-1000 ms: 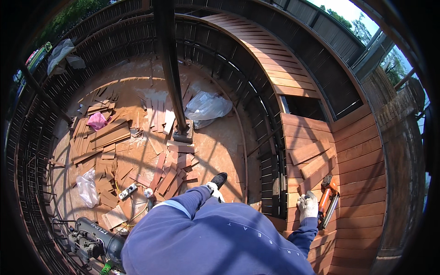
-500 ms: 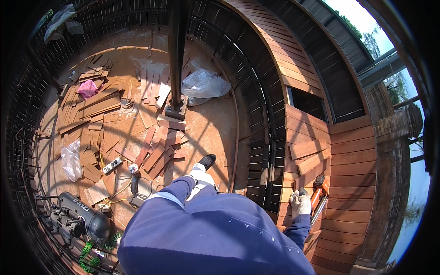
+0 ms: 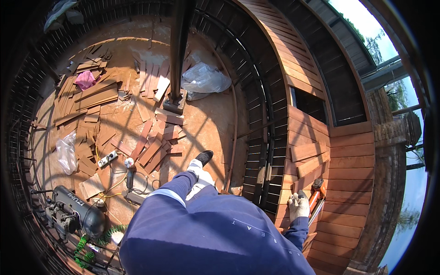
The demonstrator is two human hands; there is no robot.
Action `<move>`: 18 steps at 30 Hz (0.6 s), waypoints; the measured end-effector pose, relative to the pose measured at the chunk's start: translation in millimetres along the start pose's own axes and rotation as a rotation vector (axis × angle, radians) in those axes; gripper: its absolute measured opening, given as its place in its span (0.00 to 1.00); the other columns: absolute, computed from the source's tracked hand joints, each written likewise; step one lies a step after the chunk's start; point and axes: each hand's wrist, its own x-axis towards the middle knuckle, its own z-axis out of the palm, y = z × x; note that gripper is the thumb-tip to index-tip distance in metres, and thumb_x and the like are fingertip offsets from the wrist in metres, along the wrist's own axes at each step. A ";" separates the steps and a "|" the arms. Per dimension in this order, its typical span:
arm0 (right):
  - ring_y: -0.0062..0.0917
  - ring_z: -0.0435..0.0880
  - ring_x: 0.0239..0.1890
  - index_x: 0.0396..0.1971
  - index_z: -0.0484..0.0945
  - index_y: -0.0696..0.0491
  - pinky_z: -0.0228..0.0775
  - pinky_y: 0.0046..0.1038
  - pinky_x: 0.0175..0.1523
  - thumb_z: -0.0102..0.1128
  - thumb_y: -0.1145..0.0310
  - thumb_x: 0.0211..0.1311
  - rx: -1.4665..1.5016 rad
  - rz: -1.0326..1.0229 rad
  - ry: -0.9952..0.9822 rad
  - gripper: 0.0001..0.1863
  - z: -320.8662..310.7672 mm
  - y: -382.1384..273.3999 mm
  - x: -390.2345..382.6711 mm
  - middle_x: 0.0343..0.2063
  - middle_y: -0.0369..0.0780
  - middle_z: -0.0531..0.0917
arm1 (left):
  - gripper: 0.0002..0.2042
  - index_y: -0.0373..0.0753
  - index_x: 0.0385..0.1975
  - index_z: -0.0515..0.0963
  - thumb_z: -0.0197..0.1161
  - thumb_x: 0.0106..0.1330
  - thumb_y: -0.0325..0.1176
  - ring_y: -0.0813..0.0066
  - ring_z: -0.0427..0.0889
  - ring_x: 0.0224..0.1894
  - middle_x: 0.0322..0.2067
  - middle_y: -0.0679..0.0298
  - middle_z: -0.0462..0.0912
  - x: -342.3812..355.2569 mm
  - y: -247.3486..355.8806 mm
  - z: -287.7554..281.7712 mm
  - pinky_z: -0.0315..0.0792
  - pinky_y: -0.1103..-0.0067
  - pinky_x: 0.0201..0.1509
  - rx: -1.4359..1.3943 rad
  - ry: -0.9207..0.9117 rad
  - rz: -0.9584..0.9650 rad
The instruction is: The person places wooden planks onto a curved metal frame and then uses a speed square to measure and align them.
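My right hand [image 3: 299, 205], in a white knitted glove with dark fingertips, rests on the reddish wooden planks [image 3: 285, 195] of the raised ledge. Its fingers are curled together, and whatever may be under them is hidden. Right beside it lies an orange nail gun [image 3: 315, 198] with a long silver magazine, apart from the fingers as far as I can see. Just beyond the hand, several loose short boards [image 3: 311, 165] lie askew on the ledge. My left hand is out of the picture.
A dark post [image 3: 176, 59] rises from the floor ahead. Wood offcuts [image 3: 153, 149] lie scattered left, near a power strip [image 3: 108, 158], a corded grinder-like tool [image 3: 129, 176] and an air compressor [image 3: 75, 211] with a green coiled hose [image 3: 82, 252]. The ledge has a dark opening [image 3: 308, 105].
The view has shifted slightly. My right hand stays at about the same spot beside the nail gun, its fingers still curled.
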 end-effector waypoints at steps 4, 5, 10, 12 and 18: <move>0.31 0.75 0.35 0.52 0.68 0.55 0.71 0.27 0.35 0.57 0.67 0.61 -0.019 -0.027 -0.015 0.20 -2.2 1.0 4.3 0.32 0.39 0.74 | 0.21 0.49 0.50 0.75 0.44 0.65 0.51 0.59 0.75 0.49 0.46 0.56 0.77 -5.3 -0.5 -0.4 0.68 0.71 0.52 0.008 -0.006 0.003; 0.31 0.75 0.35 0.53 0.66 0.55 0.71 0.28 0.35 0.56 0.68 0.61 -0.001 -0.027 -0.036 0.21 -1.7 1.5 1.7 0.33 0.39 0.74 | 0.21 0.49 0.50 0.75 0.44 0.65 0.51 0.59 0.75 0.49 0.46 0.56 0.77 -6.9 -0.1 -0.7 0.68 0.71 0.52 0.012 -0.009 0.007; 0.31 0.75 0.34 0.56 0.64 0.58 0.72 0.27 0.34 0.55 0.69 0.62 0.011 -0.045 -0.063 0.23 -7.1 3.1 1.2 0.32 0.40 0.74 | 0.22 0.48 0.51 0.75 0.44 0.65 0.52 0.59 0.75 0.50 0.48 0.55 0.76 -9.4 6.6 -7.1 0.68 0.70 0.53 0.029 -0.017 0.011; 0.30 0.76 0.34 0.56 0.64 0.58 0.72 0.27 0.34 0.56 0.70 0.62 0.026 -0.059 -0.027 0.23 -11.6 6.3 4.5 0.32 0.40 0.74 | 0.22 0.48 0.51 0.75 0.44 0.65 0.52 0.59 0.75 0.51 0.48 0.55 0.76 -11.9 7.4 -10.0 0.68 0.70 0.54 0.031 -0.016 0.009; 0.28 0.76 0.32 0.51 0.69 0.52 0.74 0.25 0.34 0.54 0.66 0.62 0.016 -0.067 -0.040 0.17 -2.8 2.8 -2.0 0.30 0.37 0.74 | 0.23 0.48 0.52 0.74 0.44 0.65 0.53 0.58 0.74 0.53 0.49 0.54 0.76 -23.5 -2.4 -26.2 0.67 0.70 0.55 0.050 -0.022 -0.029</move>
